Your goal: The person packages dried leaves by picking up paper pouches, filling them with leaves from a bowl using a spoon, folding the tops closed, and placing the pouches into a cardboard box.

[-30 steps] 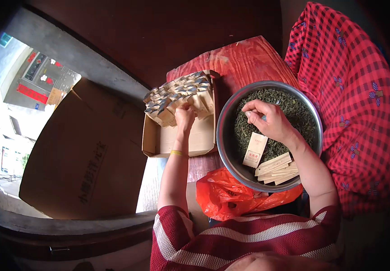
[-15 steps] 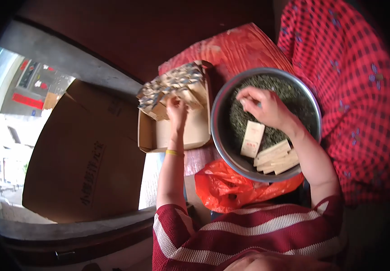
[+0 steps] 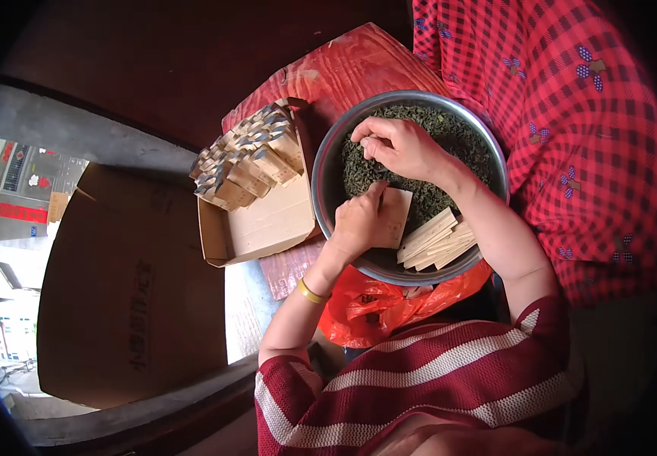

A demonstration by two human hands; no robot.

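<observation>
A steel basin holds a layer of dark dried leaves that look like tea. Over the leaves is my right hand, its fingers curled in and closed; whatever is inside them is hidden. My left hand reaches over the basin's left side and closes on a flat tan paper packet, covering much of it. Beside that packet, several more flat packets lie fanned out on the near side of the basin.
Left of the basin, an open cardboard box holds rows of filled packets with dark tops. A red wood-grain surface lies beneath. An orange plastic bag is below the basin, red checked cloth to the right, and a large carton far left.
My left hand has left the filled packets in the box and moved right to the flat packet in the basin. My right hand stays over the leaves. The view has shifted slightly.
</observation>
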